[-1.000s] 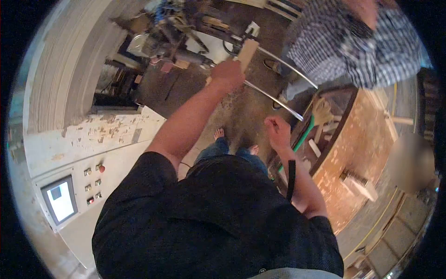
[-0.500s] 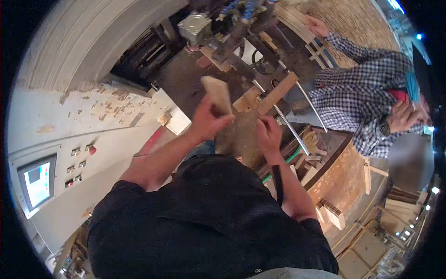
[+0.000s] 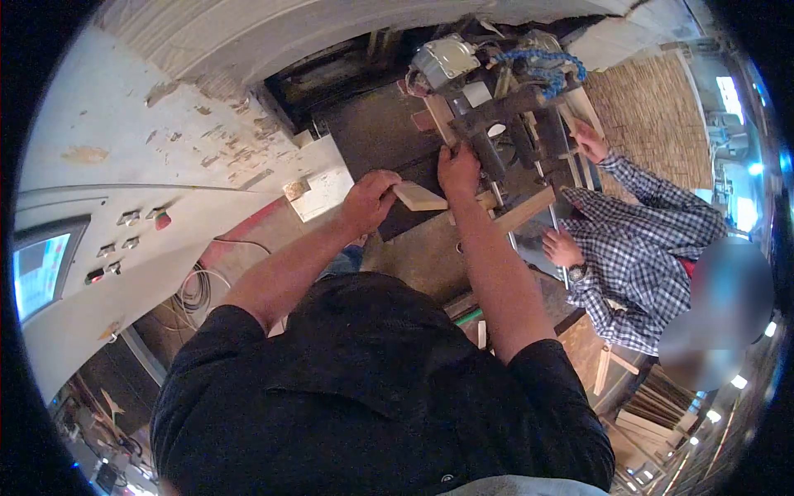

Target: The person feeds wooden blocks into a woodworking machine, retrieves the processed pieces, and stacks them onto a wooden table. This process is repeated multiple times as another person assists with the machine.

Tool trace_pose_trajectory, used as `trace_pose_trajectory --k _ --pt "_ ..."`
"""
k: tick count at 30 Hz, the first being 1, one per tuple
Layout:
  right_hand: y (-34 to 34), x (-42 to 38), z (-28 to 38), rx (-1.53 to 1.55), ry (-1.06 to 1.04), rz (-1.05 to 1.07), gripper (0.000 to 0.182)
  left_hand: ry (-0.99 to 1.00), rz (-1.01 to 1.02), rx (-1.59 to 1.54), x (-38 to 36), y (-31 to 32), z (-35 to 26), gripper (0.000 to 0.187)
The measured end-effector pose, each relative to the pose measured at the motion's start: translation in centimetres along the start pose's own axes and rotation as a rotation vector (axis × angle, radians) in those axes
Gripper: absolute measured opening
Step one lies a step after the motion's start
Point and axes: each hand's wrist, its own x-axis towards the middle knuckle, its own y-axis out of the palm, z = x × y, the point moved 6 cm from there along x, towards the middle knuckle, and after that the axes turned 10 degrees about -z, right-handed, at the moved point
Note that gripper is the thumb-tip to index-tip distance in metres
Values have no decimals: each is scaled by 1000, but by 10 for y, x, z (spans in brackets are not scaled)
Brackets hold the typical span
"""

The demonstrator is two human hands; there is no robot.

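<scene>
A big white cabinet (image 3: 157, 157) stood to the left of the left hand (image 3: 370, 202). Its corner (image 3: 329, 183) stuck out just beside that wrist. A person (image 3: 645, 256) in a checked shirt was to the right of the right hand (image 3: 460, 171). The person's far hand (image 3: 590, 142) was up by some wood, and the near hand (image 3: 561, 246) was by a shiny rod (image 3: 557, 221). A dark machine (image 3: 500, 136) with a blue hose (image 3: 542, 59) crowded the space ahead and to the right of the right hand. A wood bar (image 3: 528, 211) poked out to the right of the right arm.

Past the left hand, dark floor (image 3: 376, 136) gave some open room, with the white corner on one side and the machine on the other. The right hand had its fingers bent at the near end of a strip (image 3: 441, 120); I could not tell if it gripped.

The block (image 3: 420, 197) was between the hands. The left hand pinched one end. It was pale, flat wood with straight edges, and it tilted a little.
</scene>
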Motion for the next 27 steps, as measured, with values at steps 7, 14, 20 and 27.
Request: trace_pose_trajectory --k 7,14,20,27 --pt "-2 2 7 -28 -20 -44 46 -105 -4 151 -1 6 17 21" --pt "-12 -3 16 -98 18 -51 45 -108 88 128 -4 8 24 22" --pt "-1 0 5 -63 -76 -91 43 15 94 138 -11 14 27 24" --pt "-1 0 8 -75 -58 -70 41 80 103 166 -12 12 24 24"
